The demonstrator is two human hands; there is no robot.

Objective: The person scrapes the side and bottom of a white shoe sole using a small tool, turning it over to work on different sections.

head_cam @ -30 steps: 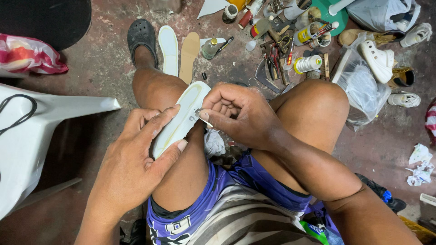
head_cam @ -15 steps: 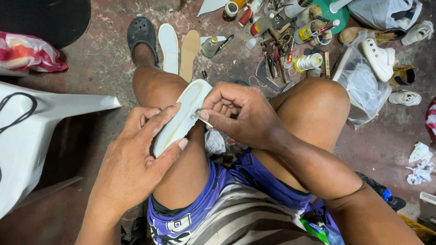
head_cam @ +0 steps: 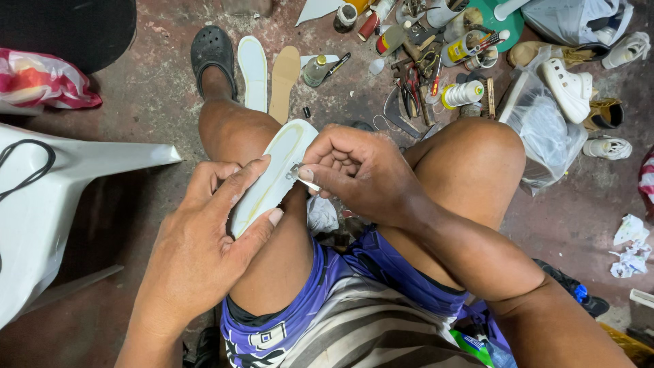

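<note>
White plastic fills the left edge of the frame: a chair (head_cam: 48,204) with a black cord lying on it. Just right of it, the left hand (head_cam: 204,238) is closed around the lower half of a white insole (head_cam: 272,174), thumb along one long edge and fingers curled under the other, pinning it against the left thigh near the knee. The insole sits left of centre. Its long axis runs diagonally, the rounded end pointing to the upper right and the other end hidden in the left palm. A yellowish line follows its rim.

It looks thin, light and bendy, likely foam or card, so it would flex if held only by one end. A grip across the middle, backed by the thigh as here, seems the steadiest hold.

At centre, the right hand (head_cam: 361,170) is pinched tight on a small metal tool (head_cam: 300,176) whose tip meets the insole's right edge. What kind of tool it is cannot be made out.

At the top of the frame, two more insoles (head_cam: 269,71) lie on the floor beside a dark clog. Further right lie bottles, pliers, a thread spool (head_cam: 463,94) and white shoes (head_cam: 569,85).
</note>
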